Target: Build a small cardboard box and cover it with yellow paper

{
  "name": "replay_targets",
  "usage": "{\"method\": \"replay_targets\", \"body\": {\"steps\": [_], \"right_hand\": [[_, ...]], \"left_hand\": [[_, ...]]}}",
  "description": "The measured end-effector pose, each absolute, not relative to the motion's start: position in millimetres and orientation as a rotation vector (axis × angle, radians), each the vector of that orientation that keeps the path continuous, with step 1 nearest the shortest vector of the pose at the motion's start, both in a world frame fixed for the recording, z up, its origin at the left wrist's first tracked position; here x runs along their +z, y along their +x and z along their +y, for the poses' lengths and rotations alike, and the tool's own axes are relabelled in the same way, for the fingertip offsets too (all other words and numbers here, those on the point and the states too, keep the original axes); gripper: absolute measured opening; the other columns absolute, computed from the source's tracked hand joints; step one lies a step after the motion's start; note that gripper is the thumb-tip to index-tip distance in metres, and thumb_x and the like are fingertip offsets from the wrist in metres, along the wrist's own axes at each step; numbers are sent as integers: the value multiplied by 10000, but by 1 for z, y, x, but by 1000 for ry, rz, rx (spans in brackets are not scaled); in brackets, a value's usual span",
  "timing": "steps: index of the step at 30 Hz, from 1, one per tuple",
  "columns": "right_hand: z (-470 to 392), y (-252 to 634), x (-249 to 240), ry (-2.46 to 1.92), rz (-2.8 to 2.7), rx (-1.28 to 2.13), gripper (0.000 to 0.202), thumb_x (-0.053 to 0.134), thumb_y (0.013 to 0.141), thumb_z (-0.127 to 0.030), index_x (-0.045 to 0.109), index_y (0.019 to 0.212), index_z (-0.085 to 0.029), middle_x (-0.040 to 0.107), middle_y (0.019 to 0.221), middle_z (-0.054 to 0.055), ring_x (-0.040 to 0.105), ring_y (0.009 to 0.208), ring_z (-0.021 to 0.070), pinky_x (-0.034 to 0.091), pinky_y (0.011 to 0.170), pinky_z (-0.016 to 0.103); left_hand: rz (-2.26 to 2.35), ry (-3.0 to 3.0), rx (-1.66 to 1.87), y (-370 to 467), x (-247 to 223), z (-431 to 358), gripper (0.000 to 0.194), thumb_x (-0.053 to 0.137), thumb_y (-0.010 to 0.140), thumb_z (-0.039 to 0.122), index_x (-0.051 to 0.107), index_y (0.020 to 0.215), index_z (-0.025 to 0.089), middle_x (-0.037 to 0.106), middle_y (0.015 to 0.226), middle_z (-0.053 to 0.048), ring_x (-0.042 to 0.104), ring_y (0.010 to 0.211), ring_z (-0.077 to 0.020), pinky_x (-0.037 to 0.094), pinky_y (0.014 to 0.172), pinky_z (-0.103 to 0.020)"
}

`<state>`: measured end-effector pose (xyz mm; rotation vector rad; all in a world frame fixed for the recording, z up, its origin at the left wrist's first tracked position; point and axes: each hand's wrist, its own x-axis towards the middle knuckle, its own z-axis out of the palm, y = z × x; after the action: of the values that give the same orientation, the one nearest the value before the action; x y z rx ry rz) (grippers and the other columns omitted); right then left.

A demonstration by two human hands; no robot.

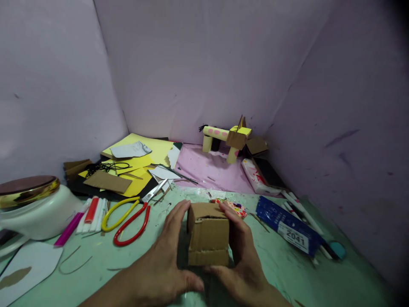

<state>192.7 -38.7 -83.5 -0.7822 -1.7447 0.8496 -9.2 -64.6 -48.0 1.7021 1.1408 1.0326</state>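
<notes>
A small brown cardboard box with taped or glued seams is between my two hands, low in the middle of the view. My left hand reaches along its left side. The fingertips meet the upper left edge, and the thumb lies below the box's near face. On the other side, my right hand grips the box, fingers on the upper right edge and thumb under the lower edge. A slit shows along the box's upper front edge. Behind it lies a red-and-yellow patterned piece, partly hidden.
Scissors with yellow and red handles lie left, near markers and a white pot. Coloured paper and cardboard scraps are farther back. A yellow cardboard animal figure stands at the rear. A blue packet lies right.
</notes>
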Motion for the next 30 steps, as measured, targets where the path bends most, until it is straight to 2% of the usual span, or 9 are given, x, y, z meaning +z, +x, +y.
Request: {"method": "replay_targets", "body": {"steps": [5,8,12,16,18,21,23,25,30], "right_hand": [[-36,193,-89,-672,-1788,749,692,595,858,-432,213,1424,-323,248,1510,95,216,1423,336,284,1133,547],[-36,192,-94,-641,-1790,744,699,587,864,-443,212,1430,-278,243,1513,110,210,1427,320,306,1135,488],[-39,192,-94,-671,-1850,733,694,584,872,-424,196,1427,-273,238,1519,129,231,1420,333,305,1122,515],[-35,201,-79,-742,-1939,632,861,566,760,-676,222,1431,-260,274,1521,150,280,1397,361,336,1093,514],[-27,211,-70,-920,-1872,598,727,530,796,-664,353,1360,-240,452,1407,154,453,1286,344,442,988,474],[-11,225,-57,-1467,-1764,557,365,564,834,-525,593,1021,-214,689,985,95,661,896,281,500,770,406],[-5,230,-51,-1797,-1835,506,312,585,797,-531,616,816,-221,693,794,58,654,733,267,452,632,371],[-2,230,-47,-1978,-1921,463,321,603,760,-546,585,734,-226,680,718,43,637,668,262,385,564,339],[0,230,-47,-2116,-1929,489,340,640,694,-533,544,760,-213,676,672,66,622,645,274,330,529,307]], "left_hand": [[1009,1503,1000,-9,-60,-57,1184,781,605,572,57,1488,259,200,1539,-211,172,1409,-427,121,1103,-664],[904,1307,1048,-8,-63,-52,1166,758,617,609,58,1474,243,171,1548,-212,183,1413,-402,152,1121,-609],[850,1195,1090,-5,-60,-49,1102,804,605,538,156,1439,222,287,1502,-211,299,1368,-403,227,1111,-579],[924,1214,1176,-7,-60,-47,1089,818,617,446,140,1443,230,306,1501,-181,256,1394,-377,174,1143,-563],[983,1244,1223,-10,-62,-46,1097,814,625,408,117,1454,237,270,1521,-169,217,1411,-367,159,1153,-556],[1051,1260,1272,-14,-65,-42,1115,823,605,386,126,1463,236,226,1545,-155,176,1426,-361,153,1165,-539],[1068,1261,1285,-15,-67,-41,1134,833,583,385,141,1466,219,207,1553,-156,160,1431,-358,152,1170,-528],[1074,1269,1296,-16,-67,-39,1142,835,577,382,146,1469,200,193,1558,-161,155,1432,-355,156,1172,-521],[1090,1287,1337,-17,-66,-37,1162,837,571,371,138,1476,164,196,1558,-171,162,1431,-353,179,1173,-495]]}}
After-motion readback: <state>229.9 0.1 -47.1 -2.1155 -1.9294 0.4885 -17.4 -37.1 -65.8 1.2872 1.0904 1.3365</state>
